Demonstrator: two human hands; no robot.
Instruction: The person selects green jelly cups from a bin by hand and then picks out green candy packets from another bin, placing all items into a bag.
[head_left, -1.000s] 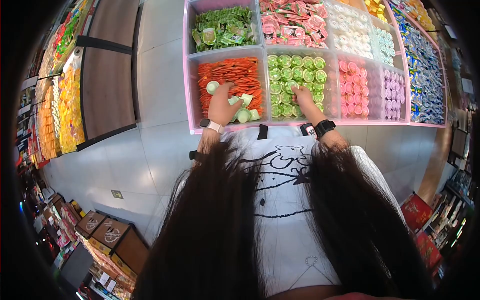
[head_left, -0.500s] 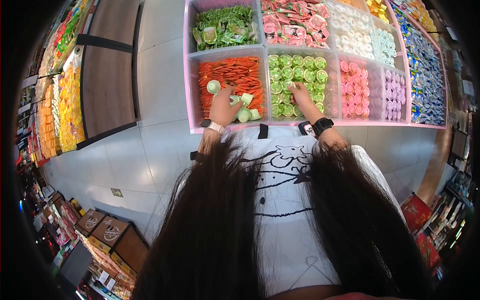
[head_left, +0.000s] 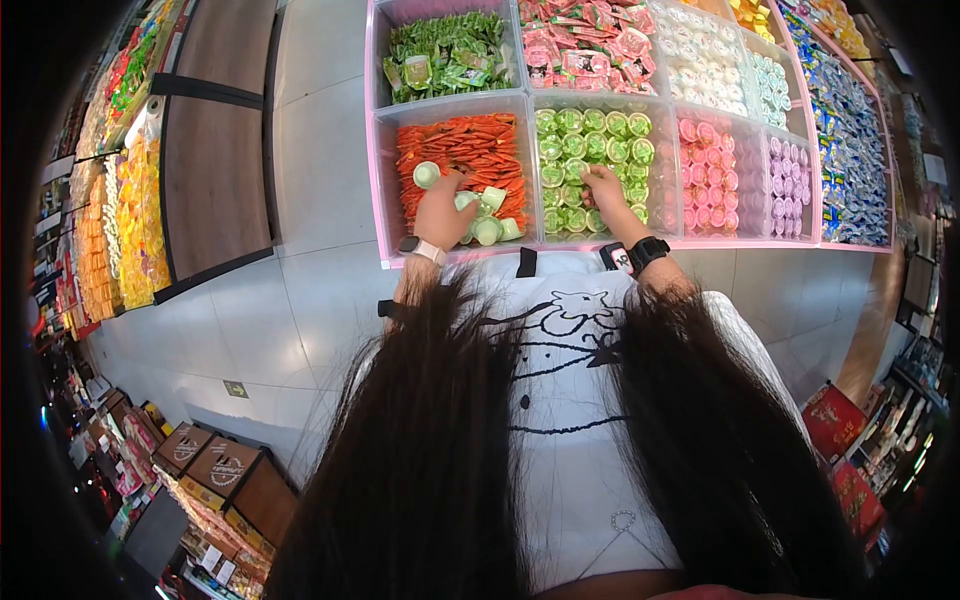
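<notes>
My left hand (head_left: 441,214) is over the compartment of red-orange packets (head_left: 480,140). Its curled fingers and thumb close round a pale green jelly cup (head_left: 465,200), partly hidden by the hand. Beside it, several more loose jelly cups (head_left: 489,231) lie on the packets, and a single cup (head_left: 426,175) sits beyond the wrist side. In the compartment to the right, my right hand (head_left: 607,197) is over rows of green-lidded jelly cups (head_left: 572,147). Its fingers are bent together at the cups; whatever is between the fingertips is hidden.
Clear dividers and a pink rim (head_left: 720,244) frame the display bin. Neighbouring compartments hold green packets (head_left: 440,60), pink packets (head_left: 590,50), pink cups (head_left: 705,175) and purple cups (head_left: 788,190). A brown-topped stand (head_left: 215,180) is at left, with stacked boxes (head_left: 222,462) lower left.
My right hand has shifted slightly right, its fingertips drawing back from a green-lidded cup. My left hand stays almost in place among the loose cups.
</notes>
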